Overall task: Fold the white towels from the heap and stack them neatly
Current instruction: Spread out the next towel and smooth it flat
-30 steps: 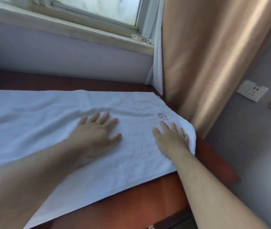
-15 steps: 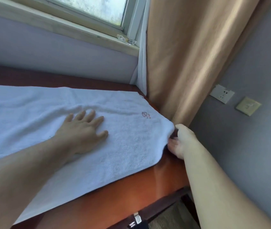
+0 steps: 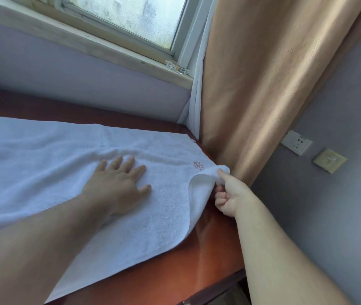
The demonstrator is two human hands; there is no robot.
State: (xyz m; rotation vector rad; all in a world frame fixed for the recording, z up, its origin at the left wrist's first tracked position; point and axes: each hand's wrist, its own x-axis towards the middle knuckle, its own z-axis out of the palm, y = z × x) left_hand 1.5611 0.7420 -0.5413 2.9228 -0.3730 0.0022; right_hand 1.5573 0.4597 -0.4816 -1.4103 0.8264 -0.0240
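Pinching the right-end corner of the white towel between thumb and curled fingers, the right hand holds it just off the table; the towel otherwise lies spread along the tabletop. Left hand rests palm-down on it, fingers straight and spread. Risk: only one corner is held, so the fold may go over skewed; the curtain hangs just beside the grip (could snag). Small reddish embroidered emblem near the corner; no legible writing.

White towel is spread along the worktop, pressed flat by the left hand; its right-end corner's pinched up by the right hand.
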